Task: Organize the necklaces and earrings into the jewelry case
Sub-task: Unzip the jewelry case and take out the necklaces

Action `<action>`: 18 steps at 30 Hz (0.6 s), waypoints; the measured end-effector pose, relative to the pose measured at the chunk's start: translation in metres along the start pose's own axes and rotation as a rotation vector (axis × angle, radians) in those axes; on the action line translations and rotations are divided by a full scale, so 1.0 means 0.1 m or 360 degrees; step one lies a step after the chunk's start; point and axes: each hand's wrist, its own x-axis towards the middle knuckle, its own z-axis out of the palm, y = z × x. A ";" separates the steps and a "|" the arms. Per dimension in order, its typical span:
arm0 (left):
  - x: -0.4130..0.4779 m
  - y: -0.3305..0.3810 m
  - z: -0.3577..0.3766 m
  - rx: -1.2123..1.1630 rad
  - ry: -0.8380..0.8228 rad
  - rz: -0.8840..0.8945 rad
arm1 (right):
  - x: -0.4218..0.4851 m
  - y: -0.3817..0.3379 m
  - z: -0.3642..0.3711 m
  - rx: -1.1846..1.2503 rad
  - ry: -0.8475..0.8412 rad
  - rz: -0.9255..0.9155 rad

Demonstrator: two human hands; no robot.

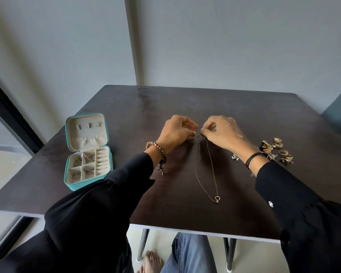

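A thin chain necklace (209, 170) with a small ring pendant (217, 198) lies stretched toward me on the dark table (244, 115). My left hand (175, 133) and my right hand (222, 133) meet above its far end, each pinching one end of the chain at the clasp. The teal jewelry case (87, 150) stands open at the left, its lid tilted back, with several chains lying in its lower compartments. A pile of gold earrings and rings (277, 150) sits to the right of my right wrist.
A small silver earring (235, 157) lies just beside my right wrist. The table's near edge is close to my lap. A wall stands behind the table and a window frame runs along the left.
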 end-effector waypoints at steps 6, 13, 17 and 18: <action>-0.24 -0.03 -0.29 -0.0006 0.0100 0.0004 | -0.14 -0.33 0.05 0.0110 0.0018 -0.0151; -0.72 -0.22 -0.84 0.0030 0.0236 0.0008 | -0.42 -0.93 0.20 0.0260 -0.0082 -0.0298; -1.00 -0.40 -1.19 0.0051 0.0316 -0.0022 | -0.56 -1.31 0.34 0.0312 -0.0174 -0.0399; -1.06 -0.45 -1.28 0.0050 0.0327 -0.0030 | -0.59 -1.40 0.39 0.0326 -0.0196 -0.0428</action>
